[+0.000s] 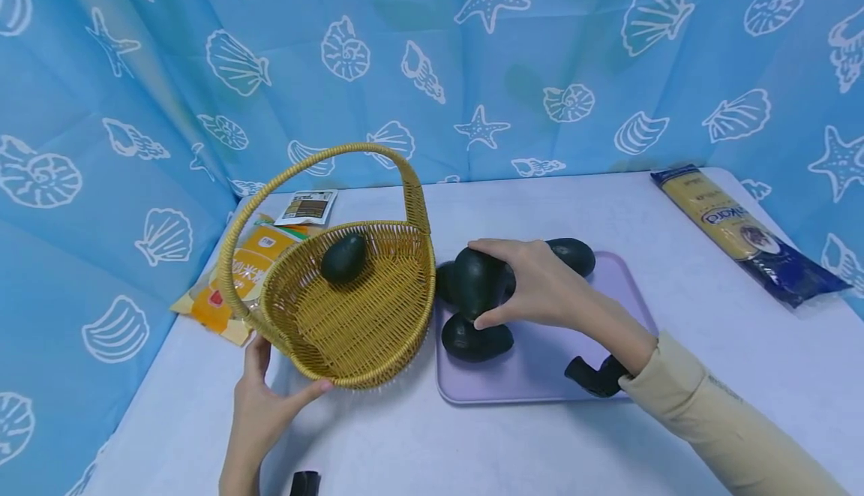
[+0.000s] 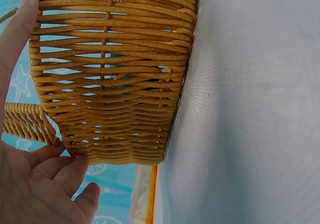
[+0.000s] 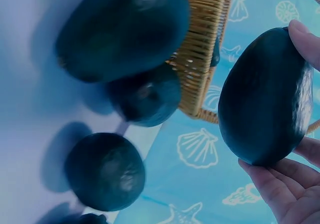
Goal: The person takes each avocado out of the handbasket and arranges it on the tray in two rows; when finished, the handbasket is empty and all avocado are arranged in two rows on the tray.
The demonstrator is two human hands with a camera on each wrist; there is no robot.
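My right hand (image 1: 540, 286) pinches a dark green avocado (image 1: 476, 284) between thumb and fingers, lifted above the lilac tray (image 1: 540, 391). In the right wrist view the held avocado (image 3: 267, 98) is clear of the others. Below it another avocado (image 1: 475, 338) lies on the tray, and one more (image 1: 572, 256) sits near the tray's back edge. The left hand (image 1: 263, 406) holds the near left side of a wicker basket (image 1: 364, 316), thumb at the rim and fingers by the handle's base (image 2: 30, 124). One avocado (image 1: 344, 259) lies inside the basket.
Behind the basket are an orange food packet (image 1: 250, 271) and a small white sachet (image 1: 307, 207). A blue and yellow pasta bag (image 1: 742, 226) lies at the right. A black curved object (image 1: 594, 377) rests at the tray's front; another dark object (image 1: 305, 482) is at the near edge.
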